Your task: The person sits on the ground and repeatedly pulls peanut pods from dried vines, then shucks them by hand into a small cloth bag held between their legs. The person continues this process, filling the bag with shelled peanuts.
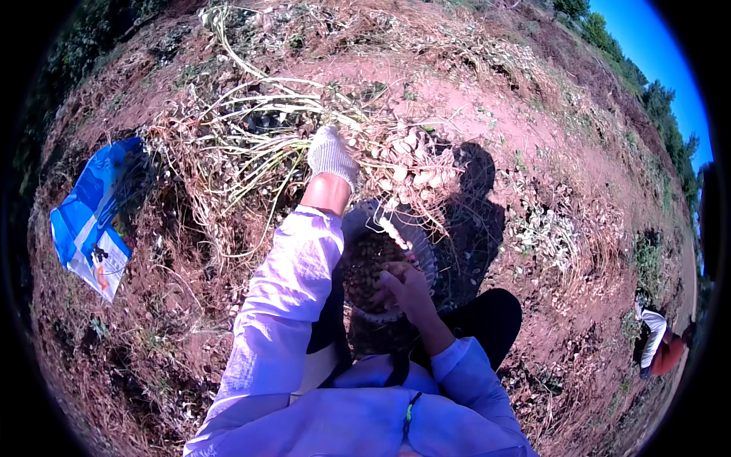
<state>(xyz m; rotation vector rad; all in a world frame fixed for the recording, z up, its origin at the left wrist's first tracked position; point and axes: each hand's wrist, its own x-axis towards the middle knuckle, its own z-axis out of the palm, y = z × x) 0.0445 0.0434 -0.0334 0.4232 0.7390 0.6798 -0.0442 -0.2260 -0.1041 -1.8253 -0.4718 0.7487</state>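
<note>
My left hand (333, 156), in a white knitted glove, is closed round the stems of a bunch of pulled peanut plants (266, 103). The leafless stems fan out to the left. On the right side of the fist hangs the root end, a cluster of pale peanuts (411, 171) with thin roots. Below it, between my knees, stands a round basket (431, 266) with loose peanuts (364, 266) in it. My bare right hand (407, 289) is over the basket's right part, its fingers curled in. Whatever it may hold is hidden.
A blue and white plastic sack (91, 221) lies at the left. Dry vines (205, 175) cover much of the reddish soil (525, 114). Far right, a person (661, 346) in a red garment is bent low. Trees (662, 107) line the field's edge.
</note>
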